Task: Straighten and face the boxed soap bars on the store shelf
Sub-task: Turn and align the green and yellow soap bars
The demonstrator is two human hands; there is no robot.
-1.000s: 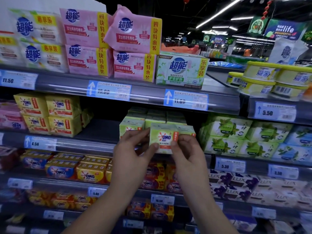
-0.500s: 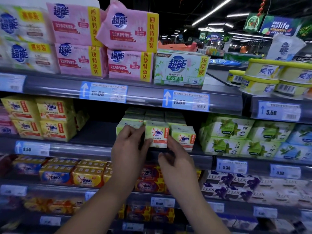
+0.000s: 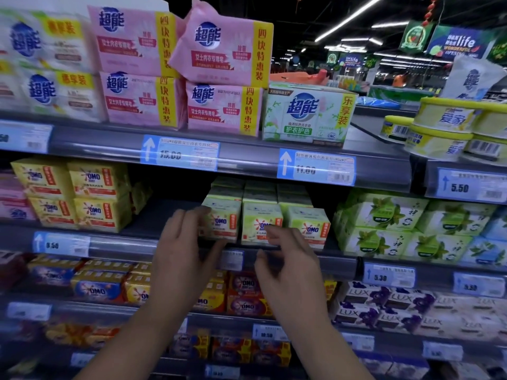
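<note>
Three light-green OMO soap boxes stand side by side at the front of the second shelf [image 3: 340, 259]: left box [image 3: 223, 223], middle box [image 3: 259, 224], right box [image 3: 311, 229], with more rows behind them. My left hand [image 3: 183, 253] hovers in front of the left box, fingers spread, fingertips at its left side. My right hand [image 3: 288, 259] is just below and in front of the middle box, fingers curled loosely and apart, holding nothing. Both hands are motion-blurred.
Yellow OMO boxes [image 3: 82, 196] stack at the left of the same shelf, with a bare gap beside them. Green leaf-print boxes [image 3: 397, 229] fill the right. Pink soap packs [image 3: 222, 105] sit above, OMO and LUX bars [image 3: 384, 305] below.
One second ago both hands held a green OMO box in front of the shelf. It now stands in the front row, and both hands have let go and drawn back slightly.
</note>
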